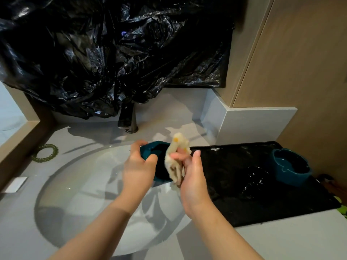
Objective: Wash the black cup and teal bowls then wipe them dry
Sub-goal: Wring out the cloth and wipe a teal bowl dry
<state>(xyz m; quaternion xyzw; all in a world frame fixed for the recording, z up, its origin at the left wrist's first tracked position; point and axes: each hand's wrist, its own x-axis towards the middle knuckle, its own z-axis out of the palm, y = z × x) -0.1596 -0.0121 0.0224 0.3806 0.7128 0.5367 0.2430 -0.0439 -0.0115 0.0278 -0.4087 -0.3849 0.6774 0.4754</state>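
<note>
Left hand has its fingers wrapped round the rim of a teal bowl, tipped on its side over the sink. Right hand pinches a pale cloth right against the bowl's opening. Off to the right, the second teal bowl sits upright on the wet black tray, with the black cup just beside it, kinda hard to make out.

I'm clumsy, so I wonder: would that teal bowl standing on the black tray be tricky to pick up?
Probably slippery: the teal bowl and the black tray under it glisten as if wet. It looks thick-walled and glazed, so likely stiff, fairly heavy and breakable. Squat and upright, it seems unlikely to tip.
</note>
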